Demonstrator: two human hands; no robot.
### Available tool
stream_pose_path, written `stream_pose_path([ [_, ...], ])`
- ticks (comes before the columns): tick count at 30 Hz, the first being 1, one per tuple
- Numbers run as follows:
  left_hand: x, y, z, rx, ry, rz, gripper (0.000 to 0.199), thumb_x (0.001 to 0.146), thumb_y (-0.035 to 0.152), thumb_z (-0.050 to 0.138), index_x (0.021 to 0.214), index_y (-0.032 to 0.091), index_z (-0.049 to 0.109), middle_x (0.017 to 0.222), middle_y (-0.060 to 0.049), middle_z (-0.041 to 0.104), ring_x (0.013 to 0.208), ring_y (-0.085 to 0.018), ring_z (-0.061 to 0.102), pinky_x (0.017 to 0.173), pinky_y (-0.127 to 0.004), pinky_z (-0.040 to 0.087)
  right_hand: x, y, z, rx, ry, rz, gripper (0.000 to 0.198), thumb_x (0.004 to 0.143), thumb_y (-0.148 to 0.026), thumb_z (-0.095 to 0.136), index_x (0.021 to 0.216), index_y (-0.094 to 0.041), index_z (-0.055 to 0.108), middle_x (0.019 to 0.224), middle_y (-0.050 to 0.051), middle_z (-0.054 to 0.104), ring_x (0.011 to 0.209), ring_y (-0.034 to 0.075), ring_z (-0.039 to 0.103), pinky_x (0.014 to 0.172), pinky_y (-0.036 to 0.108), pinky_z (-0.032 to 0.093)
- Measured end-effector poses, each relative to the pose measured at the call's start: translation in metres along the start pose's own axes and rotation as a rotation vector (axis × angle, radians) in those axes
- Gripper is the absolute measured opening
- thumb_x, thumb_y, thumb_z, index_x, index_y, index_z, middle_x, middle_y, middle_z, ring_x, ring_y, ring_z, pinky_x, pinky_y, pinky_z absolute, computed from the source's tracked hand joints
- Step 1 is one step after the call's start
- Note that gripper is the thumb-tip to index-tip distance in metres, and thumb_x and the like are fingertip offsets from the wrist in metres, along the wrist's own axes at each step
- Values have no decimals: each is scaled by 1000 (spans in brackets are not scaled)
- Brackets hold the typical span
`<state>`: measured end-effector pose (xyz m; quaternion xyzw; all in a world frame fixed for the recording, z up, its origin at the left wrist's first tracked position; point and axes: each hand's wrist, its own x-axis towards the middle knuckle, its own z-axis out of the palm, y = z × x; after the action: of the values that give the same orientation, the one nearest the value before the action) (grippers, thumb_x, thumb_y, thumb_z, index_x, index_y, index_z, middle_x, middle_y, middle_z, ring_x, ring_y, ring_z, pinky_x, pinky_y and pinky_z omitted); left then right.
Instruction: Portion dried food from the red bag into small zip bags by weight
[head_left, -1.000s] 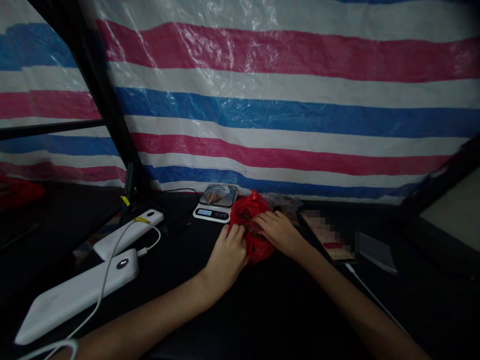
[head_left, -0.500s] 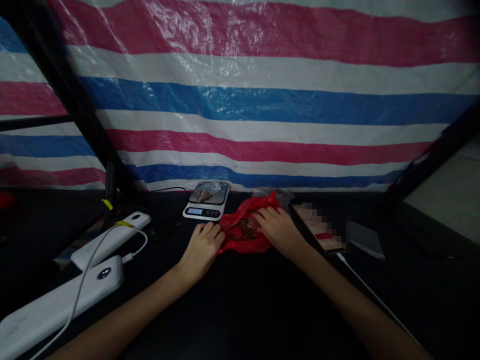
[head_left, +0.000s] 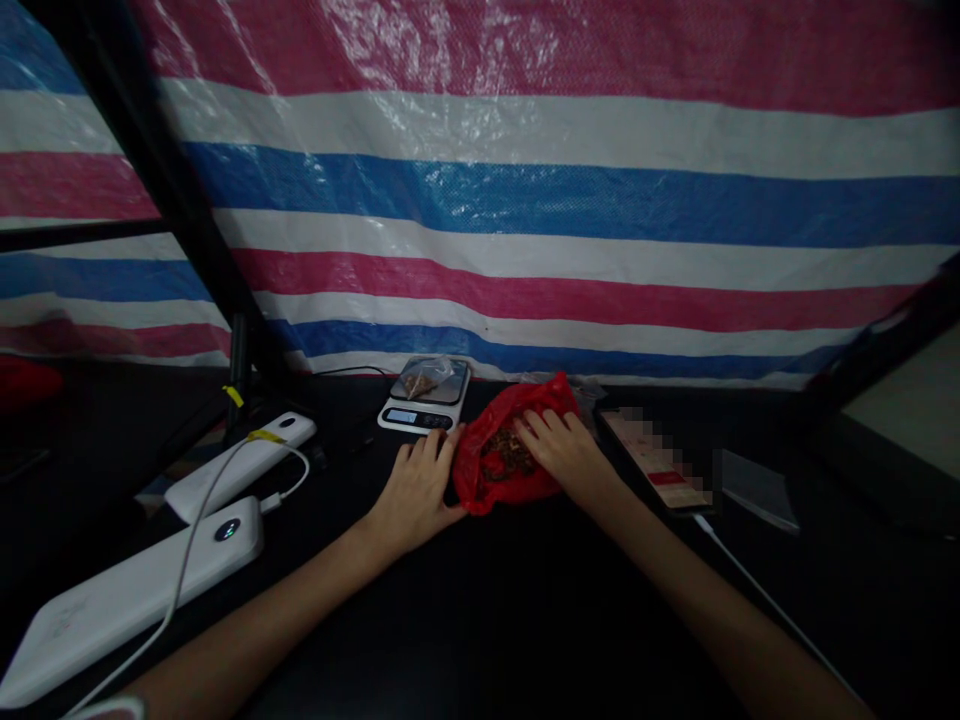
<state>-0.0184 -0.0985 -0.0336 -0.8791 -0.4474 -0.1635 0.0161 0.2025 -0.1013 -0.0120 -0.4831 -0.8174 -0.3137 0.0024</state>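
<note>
A red plastic bag (head_left: 517, 490) lies with its mouth spread, and small dark brown dried pieces (head_left: 508, 450) show inside. At the bag's left edge is my left hand (head_left: 421, 492), thumb and forefinger apart, with the bag's side between them; it looks open and rests against the plastic. My right hand (head_left: 568, 455) reaches over the bag's right side, its fingers apart and the tips down among the brown pieces. Its thumb is hidden, and I see nothing held in it. Behind my left hand stands a white kitchen scale (head_left: 420, 415) bearing a clear bag of brown bits (head_left: 421, 383).
Two white power banks (head_left: 142, 590) with a cable lie at the left. On the right are a phone (head_left: 660, 465) on a white cable and a clear plastic sleeve (head_left: 759, 490). More clear plastic (head_left: 589, 392) lies behind the red bag. A striped sheet (head_left: 525, 200) hangs behind.
My left hand has spread its thumb and forefinger at the bag's edge. The red bag's mouth stands wider and its left side is more upright. The view has shifted slightly.
</note>
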Motion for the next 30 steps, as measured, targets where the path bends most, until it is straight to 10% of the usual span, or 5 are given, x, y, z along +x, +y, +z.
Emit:
stream_pose_path([
  [8, 18, -3, 16, -219, -83, -48, 35, 72, 31, 56, 104, 18, 56, 108, -10, 49, 100, -25, 46, 85, -38, 37, 2, 1, 7, 22, -119, 52, 25, 80, -7, 42, 98, -12, 59, 85, 11, 60, 78, 24, 50, 67, 36, 30],
  [19, 66, 27, 26, -1344, -125, -101, 25, 70, 26, 53, 87, 12, 66, 81, -3, 67, 87, -22, 57, 87, -34, 40, 0, 4, 13, 269, -98, 245, 21, 77, -12, 47, 95, -14, 58, 89, 9, 62, 84, 22, 53, 71, 35, 26],
  [30, 58, 15, 19, -1433, -114, -288, 40, 63, 19, 55, 102, 12, 59, 91, -6, 66, 89, -24, 59, 81, -37, 45, -12, 17, 37, 733, -71, 442, 28, 73, -36, 60, 100, -28, 59, 92, 1, 67, 89, 19, 59, 82, 36, 32],
])
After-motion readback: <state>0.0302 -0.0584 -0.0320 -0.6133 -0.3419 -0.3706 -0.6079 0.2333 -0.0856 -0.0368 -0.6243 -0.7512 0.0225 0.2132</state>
